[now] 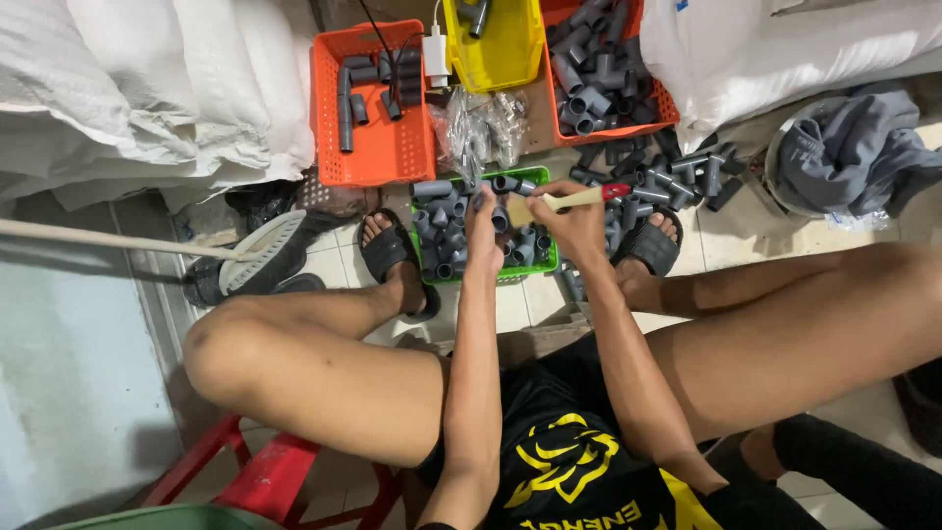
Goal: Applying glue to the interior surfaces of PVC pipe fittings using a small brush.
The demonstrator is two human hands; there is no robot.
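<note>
Seated low on a red stool (265, 471), knees wide, both arms stretched forward over the green basket (535, 265) between my feet.

My left hand (483, 236): fingers closed round a short grey pipe fitting (500, 218), held just above the basket's fill. The fitting sticks out at the thumb side of the hand, its open end turned toward my right hand.

My right hand (574, 221): clamped on a small brush (574, 199) with a pale wooden handle and a red band near the far end. The handle runs out to the right past my knuckles; the bristle end points left, right at the fitting's mouth. Touching or only just beside it, I cannot tell from here.

The two hands sit close together, almost knuckle to knuckle, over the right half of the green basket. The basket is full of more grey fittings (442, 221).

Around: loose grey fittings (677, 172) scattered on the tile floor beyond my right foot. Orange basket (378, 147) ahead and left, a few longer grey pieces inside. Yellow tray (500, 59) straight ahead. Second orange basket (662, 108) to its right, heaped with fittings. Clear plastic bags (476, 128) lie between the baskets. White sacks (147, 88) stacked on the left, a pale stick (108, 240) lying across below them
</note>
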